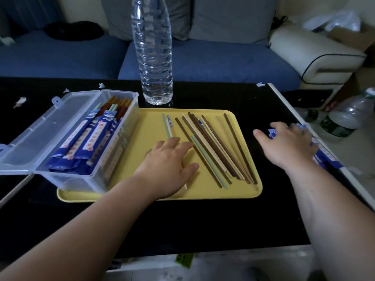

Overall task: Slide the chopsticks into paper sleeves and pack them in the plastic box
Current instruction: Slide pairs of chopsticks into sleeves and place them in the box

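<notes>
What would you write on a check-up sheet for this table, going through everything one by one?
Surface: black table, yellow tray on it.
Job's things: loose chopsticks on tray; open plastic box holds sleeved chopsticks; paper sleeves at right edge.
Clutter: water bottle behind tray; paper scraps far left.
Hands: left hand flat over chopsticks; right hand rests on sleeves.
Cables: nothing seen.
Surroundings: blue sofa behind; floor bottle, right.

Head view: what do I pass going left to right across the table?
plastic box holding sleeved chopsticks → left hand over the yellow tray → loose chopsticks → right hand → blue paper sleeves → bottle at far right.
</notes>
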